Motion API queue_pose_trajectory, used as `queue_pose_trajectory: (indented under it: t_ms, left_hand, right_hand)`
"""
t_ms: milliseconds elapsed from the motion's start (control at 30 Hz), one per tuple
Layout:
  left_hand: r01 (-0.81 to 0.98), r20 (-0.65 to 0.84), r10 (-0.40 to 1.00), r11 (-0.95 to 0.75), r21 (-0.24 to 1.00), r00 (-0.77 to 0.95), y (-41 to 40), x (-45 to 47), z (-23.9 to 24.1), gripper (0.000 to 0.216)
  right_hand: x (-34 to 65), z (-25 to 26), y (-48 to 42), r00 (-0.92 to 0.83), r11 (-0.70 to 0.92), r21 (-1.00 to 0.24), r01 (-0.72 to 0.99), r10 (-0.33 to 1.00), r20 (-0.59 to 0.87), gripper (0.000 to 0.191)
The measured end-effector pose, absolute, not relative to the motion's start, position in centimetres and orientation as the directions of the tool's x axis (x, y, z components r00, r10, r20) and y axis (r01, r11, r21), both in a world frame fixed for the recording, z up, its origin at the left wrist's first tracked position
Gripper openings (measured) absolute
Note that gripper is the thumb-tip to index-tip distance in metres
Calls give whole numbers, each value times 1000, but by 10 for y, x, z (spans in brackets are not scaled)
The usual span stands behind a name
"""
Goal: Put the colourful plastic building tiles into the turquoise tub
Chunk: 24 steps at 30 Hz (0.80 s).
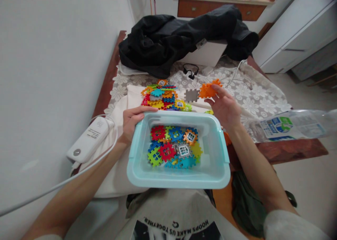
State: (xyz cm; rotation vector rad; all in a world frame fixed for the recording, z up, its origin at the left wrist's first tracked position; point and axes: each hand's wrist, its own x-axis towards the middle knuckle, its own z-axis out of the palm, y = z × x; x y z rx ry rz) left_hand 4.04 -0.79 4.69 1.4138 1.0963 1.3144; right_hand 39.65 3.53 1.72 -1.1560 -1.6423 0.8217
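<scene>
We pinch the orange pieces [207,91] in our right hand [226,108], beyond the far-right corner of the bin [176,182]; a slack pinch may drop them. Our left hand [132,122] grips its far-left corner; one-sided support may tip it.

Bin [179,183] was pale aqua. Tiles [166,151] in it were red, blue, lime, orange, grey and turquoise, some with white window grids [184,150]. Held piece [206,91] was orange; square [191,96] beside it, grey. Cloth [119,93] was grey with white flowers; table [289,152], reddish brown. Jacket [158,39] was black. Bottle label [280,125] was blue, green and white.
</scene>
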Motion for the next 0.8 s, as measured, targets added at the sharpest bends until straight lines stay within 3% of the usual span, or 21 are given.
queue_pose_trajectory:
  t_ms: [133,233,367,467,533,633,733,800]
  left_hand:
    - [21,190,981,-191,981,49,-8,41,48,30]
    - [26,188,981,-189,982,45,-9,42,49,31]
    - [54,206,978,-209,977,43,-9,41,49,32]
    - [53,213,976,-215,975,44,-9,40,48,33]
    - [60,215,976,-217,974,42,-9,40,48,33]
    - [65,214,976,-217,974,44,-8,40,46,32]
    - [40,216,975,-217,975,45,-7,39,44,30]
    - [26,216,975,-218,976,48,-7,39,43,29]
  right_hand:
    - [398,32,15,-179,368,-911,189,925,336,94]
    - [400,33,3,-344,372,-912,173,890,298,110]
    - [401,32,2,-510,383,-895,228,830,225,96]
    - [400,33,12,-396,374,-898,234,880,263,88]
    - [400,31,21,-309,364,-884,292,911,273,71]
    - [402,23,32,-339,409,-763,500,903,263,43]
    - [403,7,40,-493,494,-576,651,852,174,44]
    - [402,-2,43,-545,521,-515,681,830,119,40]
